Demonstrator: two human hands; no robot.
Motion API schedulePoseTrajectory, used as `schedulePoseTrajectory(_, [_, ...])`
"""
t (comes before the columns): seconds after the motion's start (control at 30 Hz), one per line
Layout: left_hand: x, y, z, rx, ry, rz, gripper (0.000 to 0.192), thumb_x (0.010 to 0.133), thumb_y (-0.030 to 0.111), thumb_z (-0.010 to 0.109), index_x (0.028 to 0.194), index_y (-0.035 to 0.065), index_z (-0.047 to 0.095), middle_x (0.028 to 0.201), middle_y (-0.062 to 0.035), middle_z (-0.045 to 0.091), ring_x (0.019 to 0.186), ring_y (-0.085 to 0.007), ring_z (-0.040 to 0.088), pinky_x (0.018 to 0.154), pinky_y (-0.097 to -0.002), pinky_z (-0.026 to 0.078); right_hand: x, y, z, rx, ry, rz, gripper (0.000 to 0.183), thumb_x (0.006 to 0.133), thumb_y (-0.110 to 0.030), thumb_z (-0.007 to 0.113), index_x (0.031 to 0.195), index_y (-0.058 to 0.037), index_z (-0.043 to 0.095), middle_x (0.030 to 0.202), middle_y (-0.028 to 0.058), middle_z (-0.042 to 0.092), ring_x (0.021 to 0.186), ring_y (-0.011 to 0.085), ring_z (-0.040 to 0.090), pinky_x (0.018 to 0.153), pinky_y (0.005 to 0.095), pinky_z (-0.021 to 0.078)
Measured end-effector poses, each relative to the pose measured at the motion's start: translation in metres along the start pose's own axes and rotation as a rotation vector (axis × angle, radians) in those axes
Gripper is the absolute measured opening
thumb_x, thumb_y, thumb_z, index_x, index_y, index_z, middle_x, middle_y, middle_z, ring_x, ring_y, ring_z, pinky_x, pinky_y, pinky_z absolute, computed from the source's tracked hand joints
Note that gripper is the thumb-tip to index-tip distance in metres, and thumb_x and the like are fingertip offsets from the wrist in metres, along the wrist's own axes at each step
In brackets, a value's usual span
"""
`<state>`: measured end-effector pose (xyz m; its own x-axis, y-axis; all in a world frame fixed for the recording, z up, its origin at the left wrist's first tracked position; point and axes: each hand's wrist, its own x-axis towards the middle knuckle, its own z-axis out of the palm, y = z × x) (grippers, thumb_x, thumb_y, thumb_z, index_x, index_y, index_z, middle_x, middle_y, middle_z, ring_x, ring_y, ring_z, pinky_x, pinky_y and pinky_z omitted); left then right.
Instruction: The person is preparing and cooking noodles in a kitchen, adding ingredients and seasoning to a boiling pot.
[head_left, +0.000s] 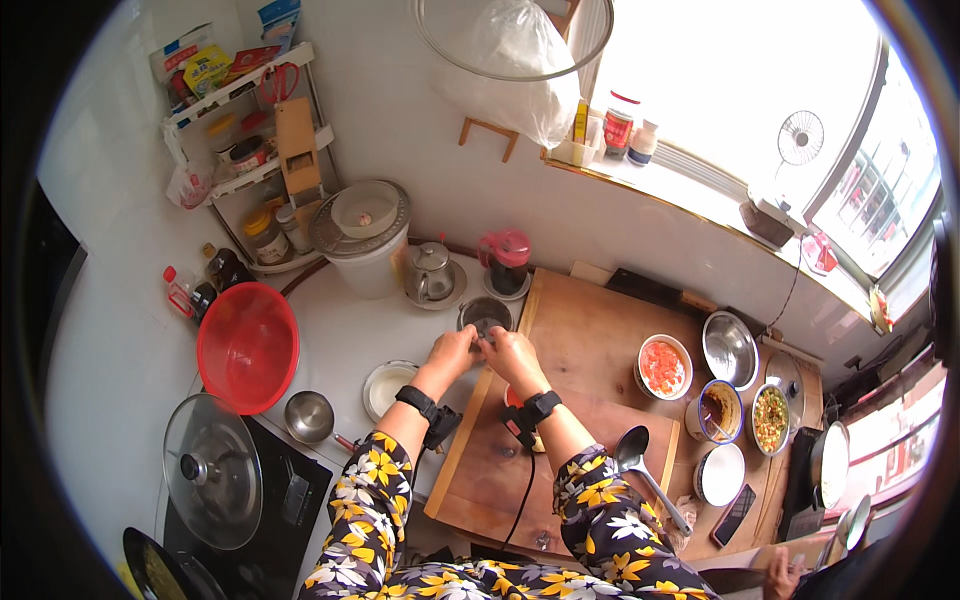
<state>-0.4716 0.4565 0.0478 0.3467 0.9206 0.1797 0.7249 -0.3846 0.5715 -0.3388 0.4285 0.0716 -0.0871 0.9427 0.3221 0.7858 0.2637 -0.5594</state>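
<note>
My left hand (452, 349) and my right hand (514, 355) meet at the fingertips over the near rim of a small grey metal pot (486, 309). Their fingers are bent and pinched together. Whatever lies between the fingertips is too small and too covered to make out. The pot stands on the white countertop (337, 337), just left of a large wooden cutting board (585, 330). Below my left hand is a pale bowl (388, 388) with a dark rim. Part of a red thing (513, 397) shows on the wood beside my right wrist.
To the left are a red plastic basin (247, 349), a ladle (309, 417) and a glass lid (214, 472) over a black cooktop. On the right stand a bowl of chopped tomato (664, 367), a steel bowl (730, 350) and a black ladle (634, 448). Another person's hand (782, 574) shows bottom right.
</note>
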Motion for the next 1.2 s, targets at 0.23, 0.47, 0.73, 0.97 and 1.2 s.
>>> schedulePoseTrajectory(0.23, [-0.047, -0.001, -0.028, 0.048, 0.114, -0.067, 0.029, 0.062, 0.018, 0.066, 0.079, 0.0046, 0.047, 0.065, -0.0146, 0.057, 0.065, -0.0332, 0.055, 0.057, -0.0387, 0.045, -0.011, -0.037, 0.007, 0.07, -0.06, -0.188, 0.016, 0.072, -0.014, 0.053, 0.085, -0.0065, 0.057, 0.06, 0.0186, 0.054, 0.057, 0.033, 0.054, 0.052, 0.0384, 0.044])
schedulePoseTrajectory(0.47, [-0.122, -0.003, -0.088, 0.117, 0.255, -0.064, 0.025, 0.061, 0.011, 0.066, 0.075, 0.0047, 0.047, 0.061, -0.0138, 0.056, 0.061, -0.0321, 0.054, 0.055, -0.0386, 0.043, -0.034, -0.104, 0.006, 0.326, -0.044, -0.311, 0.009, 0.072, -0.01, 0.051, 0.07, -0.0015, 0.052, 0.064, 0.0152, 0.055, 0.06, 0.0325, 0.053, 0.052, 0.0385, 0.0432])
schedulePoseTrajectory(0.73, [-0.214, 0.016, -0.135, 0.337, 0.259, -0.085, 0.025, 0.057, 0.012, 0.067, 0.072, 0.0043, 0.049, 0.058, -0.0114, 0.053, 0.061, -0.0289, 0.051, 0.055, -0.038, 0.042, -0.054, -0.18, 0.014, 0.087, -0.263, -0.677, 0.01, 0.073, -0.012, 0.05, 0.066, -0.0041, 0.047, 0.059, 0.013, 0.052, 0.053, 0.0298, 0.052, 0.047, 0.0367, 0.0426])
schedulePoseTrajectory(0.97, [-0.276, 0.02, -0.144, 0.398, 0.302, -0.068, 0.007, 0.064, 0.006, 0.054, 0.066, 0.0029, 0.049, 0.054, -0.0127, 0.051, 0.056, -0.027, 0.052, 0.054, -0.0367, 0.043, -0.089, -0.22, 0.028, 0.084, -0.434, -0.75, 0.008, 0.068, -0.005, 0.047, 0.075, -0.0012, 0.047, 0.057, 0.0177, 0.051, 0.053, 0.0315, 0.053, 0.046, 0.0378, 0.0422])
schedulePoseTrajectory(1.2, [-0.327, 0.042, -0.174, 0.342, 0.286, -0.189, 0.021, 0.058, 0.011, 0.065, 0.067, 0.0013, 0.048, 0.055, -0.0123, 0.051, 0.059, -0.0275, 0.051, 0.057, -0.035, 0.043, -0.107, -0.255, 0.025, 0.015, -0.555, -1.013, 0.01, 0.07, -0.011, 0.049, 0.07, -0.0027, 0.044, 0.058, 0.0128, 0.054, 0.053, 0.0285, 0.055, 0.048, 0.0357, 0.0444])
